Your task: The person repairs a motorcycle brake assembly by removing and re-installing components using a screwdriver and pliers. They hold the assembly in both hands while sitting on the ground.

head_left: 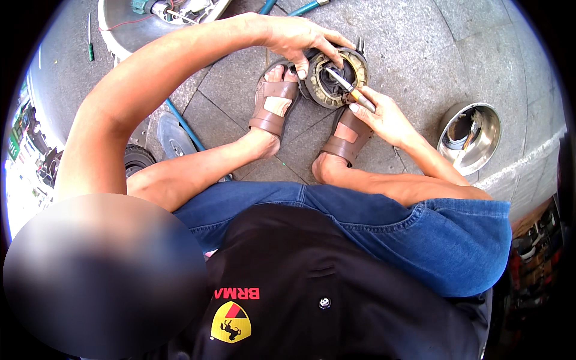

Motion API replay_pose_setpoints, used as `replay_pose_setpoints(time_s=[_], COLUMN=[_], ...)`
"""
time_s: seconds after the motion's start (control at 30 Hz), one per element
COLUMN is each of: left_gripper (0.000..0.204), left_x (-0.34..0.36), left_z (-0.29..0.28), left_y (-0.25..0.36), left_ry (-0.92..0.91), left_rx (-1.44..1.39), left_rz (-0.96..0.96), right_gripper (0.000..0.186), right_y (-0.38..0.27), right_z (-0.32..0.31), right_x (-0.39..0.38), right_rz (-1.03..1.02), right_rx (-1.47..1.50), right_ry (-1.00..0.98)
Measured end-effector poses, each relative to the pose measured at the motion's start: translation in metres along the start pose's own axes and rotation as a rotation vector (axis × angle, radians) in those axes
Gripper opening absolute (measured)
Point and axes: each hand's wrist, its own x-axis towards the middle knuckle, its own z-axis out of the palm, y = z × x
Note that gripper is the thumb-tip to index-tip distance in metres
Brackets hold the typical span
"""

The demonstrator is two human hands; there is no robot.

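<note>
A round, dark wheel-like part [358, 62] stands on the paving between my sandalled feet, a yellowish ring with notches showing inside its rim. My left hand [306, 43] reaches over from the far left and grips its upper left side, thumb on the near left edge and fingers spread over the top. My right hand [381, 115] is closed around a slim tool [358, 96] with a pale pointed end and a yellow-and-grey handle. The tool's tip points into the middle of the ring; whether it touches anything there I cannot tell.
To the right sits a metal bowl [489, 141] with a dark round thing and a stick-like piece inside. A large pale basin-like shell [123, 39] holding a green tool is at the far left. Nearby lie a screwdriver [91, 51], a blue rod [183, 123] and a small black tyre [141, 161].
</note>
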Motion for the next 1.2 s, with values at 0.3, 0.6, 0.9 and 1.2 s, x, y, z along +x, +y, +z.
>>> replay_pose_setpoints(time_s=[0.3, 0.6, 0.9, 1.2], left_gripper=[0.078, 0.072, 0.072, 0.067], left_x=[-0.003, -0.005, -0.004, -0.004], left_z=[0.005, 0.009, 0.012, 0.006], left_y=[0.002, -0.003, -0.008, -0.003], left_ry=[0.001, 0.043, 0.054, 0.039], left_rx=[-0.033, -0.045, -0.105, -0.1], left_rz=[-0.01, 0.012, 0.008, -0.038], right_gripper=[0.023, 0.023, 0.029, 0.033], right_y=[-0.001, 0.003, 0.001, -0.006], right_z=[-0.023, -0.032, -0.042, -0.045], right_x=[0.016, 0.023, 0.024, 0.027], right_rz=[0.122, 0.061, 0.097, 0.027], right_rx=[0.101, 0.214, 0.24, 0.122], right_ry=[-0.262, -0.335, -0.421, -0.417])
